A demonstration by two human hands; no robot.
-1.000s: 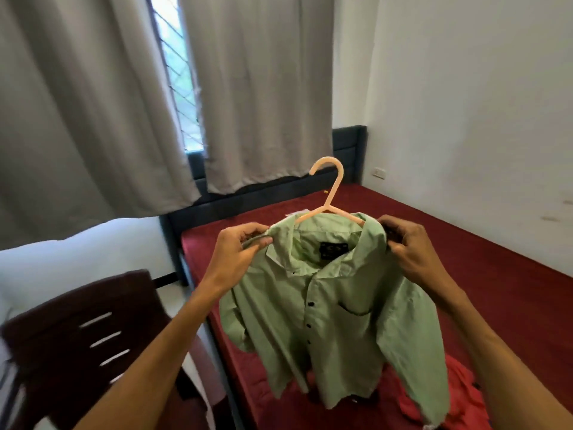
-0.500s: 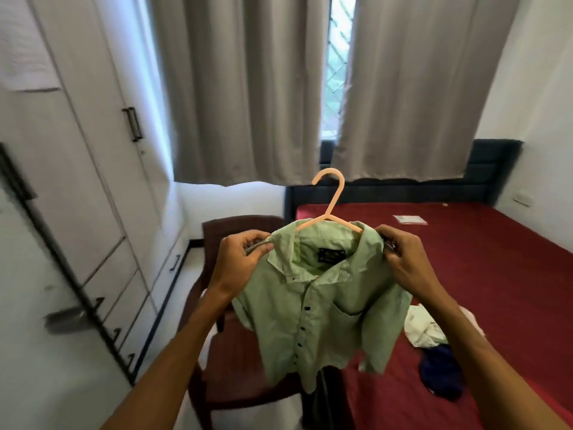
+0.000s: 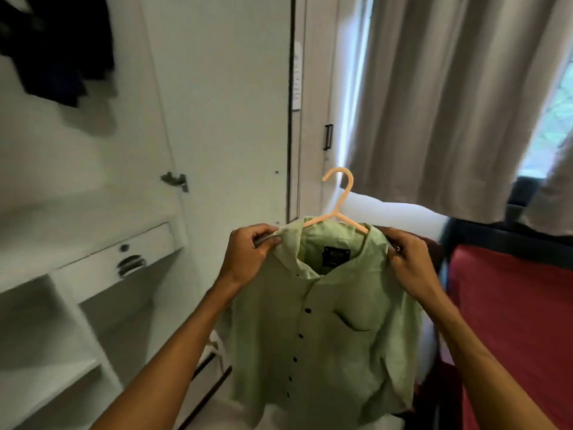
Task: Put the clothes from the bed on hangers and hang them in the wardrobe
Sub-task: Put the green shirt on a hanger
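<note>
A light green button shirt hangs on a peach plastic hanger, whose hook sticks up above the collar. My left hand pinches the shirt's left shoulder and my right hand grips its right shoulder, holding it up in front of me. The open white wardrobe fills the left side, with dark clothes hanging at its top left.
Inside the wardrobe are a drawer with a handle and shelves below. An open wardrobe door stands ahead. Grey curtains cover the window on the right. The bed with red sheet lies at the right.
My view has swung left from the bed and chair to the open wardrobe. Both hands keep holding the green shirt on the hanger, carried along with the turn.
</note>
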